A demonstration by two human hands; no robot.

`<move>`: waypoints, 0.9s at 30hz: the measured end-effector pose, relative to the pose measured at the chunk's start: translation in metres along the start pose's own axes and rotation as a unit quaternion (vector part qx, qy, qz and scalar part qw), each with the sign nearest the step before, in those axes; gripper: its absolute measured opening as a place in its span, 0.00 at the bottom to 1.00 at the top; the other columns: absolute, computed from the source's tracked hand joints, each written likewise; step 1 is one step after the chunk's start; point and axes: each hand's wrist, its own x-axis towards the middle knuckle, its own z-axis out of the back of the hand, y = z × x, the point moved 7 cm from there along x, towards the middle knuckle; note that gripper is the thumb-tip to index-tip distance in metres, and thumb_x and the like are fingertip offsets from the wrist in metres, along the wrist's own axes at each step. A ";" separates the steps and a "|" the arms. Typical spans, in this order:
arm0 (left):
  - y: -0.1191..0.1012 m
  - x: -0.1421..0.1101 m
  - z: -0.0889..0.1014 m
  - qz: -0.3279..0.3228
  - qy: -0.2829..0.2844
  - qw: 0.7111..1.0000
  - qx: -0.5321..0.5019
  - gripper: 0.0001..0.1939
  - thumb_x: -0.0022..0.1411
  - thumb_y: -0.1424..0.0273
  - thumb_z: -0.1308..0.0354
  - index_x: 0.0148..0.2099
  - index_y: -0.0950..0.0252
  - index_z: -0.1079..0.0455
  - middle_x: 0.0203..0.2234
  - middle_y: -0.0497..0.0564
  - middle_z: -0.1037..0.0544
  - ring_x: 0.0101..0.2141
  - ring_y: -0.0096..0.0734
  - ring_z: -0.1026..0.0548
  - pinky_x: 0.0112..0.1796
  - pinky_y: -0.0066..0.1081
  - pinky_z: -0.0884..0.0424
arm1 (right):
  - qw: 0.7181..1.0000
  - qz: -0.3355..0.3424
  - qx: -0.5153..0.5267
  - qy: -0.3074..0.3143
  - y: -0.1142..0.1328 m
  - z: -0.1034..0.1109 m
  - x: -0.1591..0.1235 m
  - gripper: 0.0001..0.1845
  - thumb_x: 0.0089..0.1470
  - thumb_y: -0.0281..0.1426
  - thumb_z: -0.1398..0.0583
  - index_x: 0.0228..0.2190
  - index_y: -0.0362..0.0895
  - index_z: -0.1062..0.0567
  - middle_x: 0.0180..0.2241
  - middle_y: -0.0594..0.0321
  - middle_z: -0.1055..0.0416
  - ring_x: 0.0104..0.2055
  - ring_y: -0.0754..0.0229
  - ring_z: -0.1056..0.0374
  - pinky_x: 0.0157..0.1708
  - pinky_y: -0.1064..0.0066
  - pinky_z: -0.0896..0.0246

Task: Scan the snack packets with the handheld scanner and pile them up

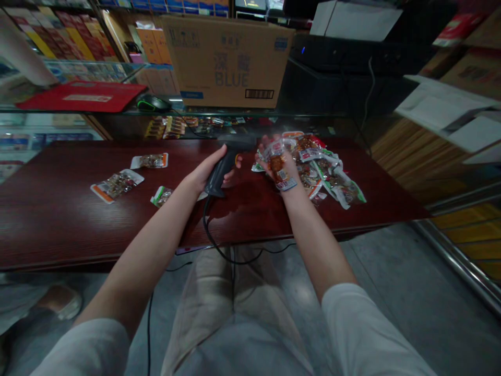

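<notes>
My left hand [209, 169] is wrapped round the grip of a black barcode scanner [221, 169], whose head points right. From the scanner's base a black cable hangs off the desk's front edge. A clear snack packet [278, 164] with reddish-brown food and a printed code lies over the palm of my right hand [266, 156]; that hand is somewhat blurred. Just right of it a pile of similar snack packets [331, 175] rests on the dark red desk. To the left lie several separate packets [119, 185], one partly behind my left forearm.
A cardboard box [230, 62] stands on the glass counter [129, 73] behind the desk [58, 219]. Left of it are a computer mouse [152, 103] and a red mat [86, 96]. Black equipment [329, 78] and stacked cartons are at right. Another person's foot [64, 303] shows at lower left.
</notes>
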 end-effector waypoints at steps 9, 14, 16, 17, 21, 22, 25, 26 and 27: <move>0.007 -0.003 -0.008 0.012 0.017 1.000 0.021 0.25 0.67 0.52 0.50 0.45 0.71 0.29 0.29 0.54 0.23 0.15 0.20 0.34 0.15 0.22 0.37 | 1.000 0.008 -0.009 -0.003 0.010 -0.011 -0.010 0.06 0.58 0.39 0.44 0.32 0.53 0.30 0.36 0.67 0.23 0.50 0.58 0.27 0.39 0.60 0.24; 0.006 -0.003 -0.009 0.008 0.015 1.000 0.024 0.25 0.67 0.52 0.50 0.45 0.71 0.29 0.28 0.54 0.23 0.15 0.20 0.34 0.15 0.22 0.37 | 1.000 0.021 -0.005 -0.015 0.014 -0.010 -0.011 0.05 0.57 0.39 0.44 0.33 0.53 0.29 0.34 0.67 0.23 0.49 0.58 0.27 0.38 0.61 0.24; 0.007 -0.003 -0.012 0.012 0.020 0.999 0.028 0.25 0.67 0.52 0.50 0.44 0.71 0.29 0.28 0.54 0.23 0.15 0.20 0.34 0.15 0.22 0.37 | 0.999 0.016 -0.018 -0.028 0.013 -0.008 -0.008 0.06 0.58 0.40 0.44 0.33 0.53 0.29 0.34 0.67 0.23 0.48 0.58 0.27 0.38 0.61 0.24; 0.008 -0.004 -0.014 0.014 0.025 0.999 0.030 0.25 0.66 0.52 0.50 0.44 0.71 0.29 0.28 0.54 0.23 0.15 0.20 0.35 0.15 0.22 0.37 | 0.999 0.017 -0.024 -0.038 0.012 -0.006 -0.005 0.06 0.58 0.40 0.44 0.33 0.53 0.29 0.34 0.67 0.23 0.48 0.58 0.27 0.38 0.61 0.24; 0.012 -0.005 -0.023 0.015 0.068 0.996 0.052 0.25 0.65 0.52 0.47 0.43 0.72 0.29 0.29 0.55 0.22 0.15 0.19 0.34 0.15 0.23 0.37 | 0.995 0.058 -0.012 -0.084 0.012 0.006 0.008 0.08 0.58 0.42 0.43 0.33 0.52 0.31 0.34 0.68 0.24 0.47 0.59 0.26 0.42 0.61 0.25; 0.013 -0.006 -0.026 0.013 0.079 0.995 0.060 0.25 0.64 0.51 0.46 0.43 0.72 0.29 0.29 0.55 0.22 0.15 0.20 0.34 0.15 0.23 0.37 | 0.993 0.068 -0.007 -0.091 0.012 0.009 0.011 0.08 0.57 0.43 0.43 0.33 0.52 0.31 0.33 0.68 0.24 0.47 0.60 0.26 0.43 0.60 0.25; 0.015 -0.008 -0.030 0.014 0.103 0.991 0.089 0.27 0.62 0.50 0.44 0.43 0.72 0.29 0.30 0.56 0.22 0.16 0.21 0.34 0.15 0.24 0.37 | 0.993 0.068 -0.012 -0.096 0.008 0.016 0.018 0.10 0.57 0.45 0.42 0.31 0.52 0.32 0.31 0.69 0.25 0.46 0.60 0.26 0.44 0.61 0.25; 0.015 -0.008 -0.031 0.016 0.105 0.989 0.099 0.27 0.61 0.49 0.44 0.43 0.72 0.29 0.30 0.56 0.22 0.16 0.21 0.33 0.15 0.24 0.37 | 0.993 0.062 -0.018 -0.096 0.007 0.017 0.019 0.11 0.57 0.45 0.42 0.31 0.52 0.32 0.31 0.69 0.26 0.45 0.60 0.26 0.44 0.61 0.25; 0.015 -0.008 -0.032 0.017 0.105 0.989 0.107 0.28 0.61 0.49 0.44 0.43 0.73 0.29 0.30 0.57 0.22 0.16 0.21 0.33 0.15 0.24 0.37 | 0.994 0.056 -0.024 -0.095 0.007 0.018 0.020 0.12 0.57 0.46 0.42 0.31 0.52 0.32 0.30 0.69 0.26 0.45 0.60 0.26 0.43 0.61 0.25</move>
